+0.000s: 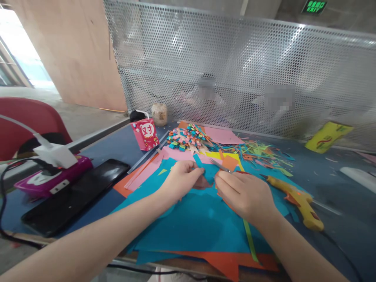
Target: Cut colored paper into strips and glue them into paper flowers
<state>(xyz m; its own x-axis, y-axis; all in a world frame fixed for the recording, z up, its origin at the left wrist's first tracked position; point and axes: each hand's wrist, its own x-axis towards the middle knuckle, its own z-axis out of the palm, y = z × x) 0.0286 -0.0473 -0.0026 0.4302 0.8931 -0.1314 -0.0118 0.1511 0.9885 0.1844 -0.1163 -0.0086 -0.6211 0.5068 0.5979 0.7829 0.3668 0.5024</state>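
Over a pile of coloured paper, my left hand pinches a small blue paper piece between thumb and fingers. My right hand is closed around a pair of scissors; the metal blades point left, just behind the blue piece. Most of the scissors' handle is hidden by my fingers. Beneath both hands lie large blue paper sheets, with orange sheets showing at the front edge. A thin green strip rests on the blue sheet below my right hand.
A yellow hot glue gun lies to the right. Behind are a heap of folded paper bits and shredded strips. At left stand a pink drink carton, a black phone and a purple power strip. A perforated metal screen borders the back.
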